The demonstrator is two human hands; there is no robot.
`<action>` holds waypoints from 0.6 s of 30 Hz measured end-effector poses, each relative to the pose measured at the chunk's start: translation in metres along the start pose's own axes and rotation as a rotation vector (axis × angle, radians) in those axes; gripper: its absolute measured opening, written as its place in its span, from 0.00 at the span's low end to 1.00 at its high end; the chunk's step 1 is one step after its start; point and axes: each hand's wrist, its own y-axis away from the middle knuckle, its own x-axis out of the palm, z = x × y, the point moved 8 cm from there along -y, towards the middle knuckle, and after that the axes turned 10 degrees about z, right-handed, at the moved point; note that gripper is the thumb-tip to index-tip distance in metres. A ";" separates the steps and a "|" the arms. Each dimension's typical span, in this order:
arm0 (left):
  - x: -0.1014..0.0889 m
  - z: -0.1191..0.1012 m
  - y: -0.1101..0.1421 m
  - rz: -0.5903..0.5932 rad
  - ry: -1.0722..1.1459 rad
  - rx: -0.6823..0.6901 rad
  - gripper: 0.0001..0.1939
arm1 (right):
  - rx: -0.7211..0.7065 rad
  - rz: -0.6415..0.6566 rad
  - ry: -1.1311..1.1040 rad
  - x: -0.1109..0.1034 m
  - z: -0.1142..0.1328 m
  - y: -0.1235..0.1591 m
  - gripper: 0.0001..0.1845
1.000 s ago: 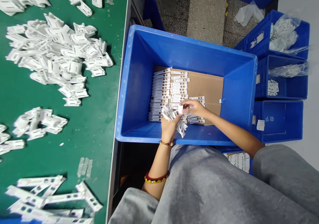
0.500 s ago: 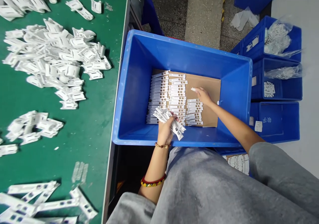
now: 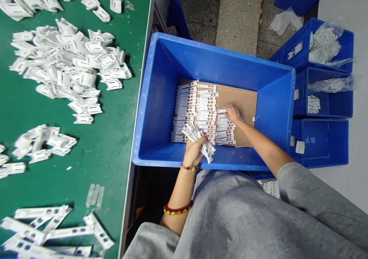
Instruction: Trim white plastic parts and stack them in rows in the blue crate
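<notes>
My left hand (image 3: pixel 194 150) is closed around a fanned bunch of white plastic strips (image 3: pixel 207 151) with square holes, held over the near side of a large blue bin (image 3: pixel 218 51). Inside, my right hand (image 3: pixel 232 113) pinches one white strip (image 3: pixel 221 111) at the top of the shortest row. Similar strips lie flat in rows on the cardboard (image 3: pixel 244 98) at the bin's bottom: a left row (image 3: pixel 185 101), a middle row (image 3: pixel 206 105) and a shorter right row (image 3: pixel 225 134). My fingers hide part of the pinched strip.
On the left, a green table (image 3: pixel 115 136) carries piles of curved white parts (image 3: pixel 71 59) and loose long strips (image 3: pixel 43 228). Blue crates (image 3: pixel 327 142) stand at the right, some with bagged parts (image 3: pixel 324 40). White paper or cloth (image 3: pixel 284 21) lies on the floor.
My right hand has moved down toward the right row and brought its strip to the top of that row. My left hand still holds the bunch. The whole view has shifted slightly.
</notes>
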 end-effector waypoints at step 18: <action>-0.003 -0.006 -0.003 0.011 -0.153 0.125 0.19 | -0.244 0.276 -0.977 -0.025 0.149 0.125 0.22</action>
